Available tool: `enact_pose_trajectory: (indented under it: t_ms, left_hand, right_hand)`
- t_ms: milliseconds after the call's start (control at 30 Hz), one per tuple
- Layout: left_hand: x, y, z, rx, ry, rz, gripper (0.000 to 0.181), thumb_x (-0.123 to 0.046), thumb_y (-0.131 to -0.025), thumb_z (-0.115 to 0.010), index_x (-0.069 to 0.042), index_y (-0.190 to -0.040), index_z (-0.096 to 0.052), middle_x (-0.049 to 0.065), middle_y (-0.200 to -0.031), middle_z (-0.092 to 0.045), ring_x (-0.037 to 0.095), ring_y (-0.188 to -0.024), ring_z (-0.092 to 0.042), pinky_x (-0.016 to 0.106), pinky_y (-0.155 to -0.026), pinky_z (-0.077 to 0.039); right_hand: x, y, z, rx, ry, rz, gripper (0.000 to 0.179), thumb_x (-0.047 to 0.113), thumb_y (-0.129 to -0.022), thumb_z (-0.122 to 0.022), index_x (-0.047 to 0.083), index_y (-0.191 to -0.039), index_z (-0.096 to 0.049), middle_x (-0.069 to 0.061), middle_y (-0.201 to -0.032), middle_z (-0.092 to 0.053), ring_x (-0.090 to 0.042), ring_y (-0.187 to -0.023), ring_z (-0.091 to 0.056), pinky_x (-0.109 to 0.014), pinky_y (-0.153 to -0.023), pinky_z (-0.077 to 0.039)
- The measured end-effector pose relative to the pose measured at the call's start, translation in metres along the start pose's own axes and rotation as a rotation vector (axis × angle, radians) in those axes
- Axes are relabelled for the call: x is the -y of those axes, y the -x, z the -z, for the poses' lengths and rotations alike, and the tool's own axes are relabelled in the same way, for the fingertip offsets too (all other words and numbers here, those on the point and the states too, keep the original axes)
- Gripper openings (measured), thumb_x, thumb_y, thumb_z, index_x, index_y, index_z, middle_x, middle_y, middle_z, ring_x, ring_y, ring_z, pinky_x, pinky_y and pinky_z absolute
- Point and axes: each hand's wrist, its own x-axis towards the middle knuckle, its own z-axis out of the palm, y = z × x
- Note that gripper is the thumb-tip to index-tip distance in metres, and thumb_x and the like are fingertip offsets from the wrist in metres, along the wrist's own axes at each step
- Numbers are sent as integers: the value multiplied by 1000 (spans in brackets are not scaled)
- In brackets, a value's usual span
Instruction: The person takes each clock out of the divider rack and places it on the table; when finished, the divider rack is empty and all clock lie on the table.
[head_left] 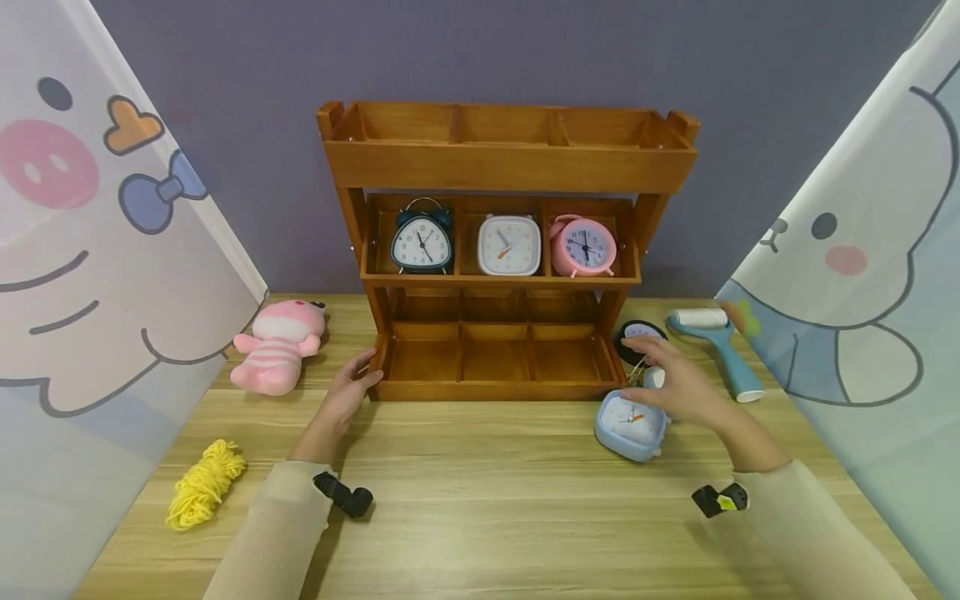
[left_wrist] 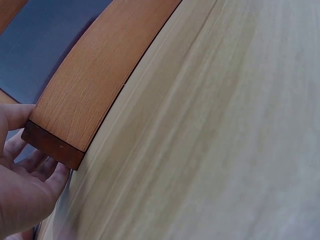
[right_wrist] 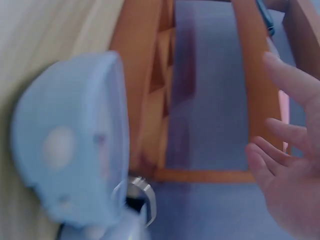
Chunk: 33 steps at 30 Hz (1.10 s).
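My left hand (head_left: 349,392) grips the lower left end of a brown wooden three-tier shelf (head_left: 495,390); in the left wrist view its thumb and fingers lie around the end of the front board (left_wrist: 95,85). Above a light blue square alarm clock (head_left: 627,427) by the shelf's lower right corner, my right hand (head_left: 678,385) hovers with fingers spread. In the right wrist view a gap separates this hand from the blue clock (right_wrist: 60,140). A dark-rimmed round clock (head_left: 622,343) and a small pale clock (head_left: 654,377) are partly hidden behind the right hand.
On the middle tier stand a dark green alarm clock (head_left: 422,244), a white square clock (head_left: 509,246) and a pink clock (head_left: 585,247). A pink plush toy (head_left: 276,350) and yellow cord bundle (head_left: 206,485) lie at left. A blue-handled lint roller (head_left: 723,350) lies at right.
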Motion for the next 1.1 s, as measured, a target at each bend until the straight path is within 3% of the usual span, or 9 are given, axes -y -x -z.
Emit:
enact_pose_trajectory:
  t_ms: [233, 600, 833, 1100]
  left_hand:
    - [2, 0, -1, 6, 23, 6, 54, -1, -100, -49, 4, -150, -29, 23, -154, -23, 36, -138, -25, 46, -111, -24]
    - [-1, 0, 0, 7, 0, 29, 56, -3, -100, -50, 1, -151, -27, 21, -157, -18, 37, -141, -18, 48, -113, -19]
    - [-3, 1, 1, 6, -20, 24, 56, -4, -101, -50, 1, -152, -26, 22, -156, -19, 37, -141, -18, 49, -112, -19]
    - [-1, 0, 2, 4, -19, 16, 56, -3, -100, -50, 2, -151, -28, 23, -156, -19, 37, -142, -17, 48, -113, -20]
  right_hand:
    - [21, -30, 5, -196, -35, 31, 67, 10, -84, -78, -4, -140, -45, -25, -137, -43, -45, -120, -45, -59, -97, -38]
    - [41, -88, 15, -378, -33, 10, 63, 12, -83, -80, -4, -136, -51, -24, -142, -39, -42, -124, -40, -55, -99, -38]
    - [45, -123, 18, -390, 21, -65, 69, 23, -82, -80, -3, -138, -49, -26, -144, -34, -41, -130, -34, -55, -103, -33]
    - [47, -145, 19, -357, -8, -155, 74, 29, -81, -79, -2, -140, -45, -25, -148, -26, -41, -131, -31, -57, -104, -30]
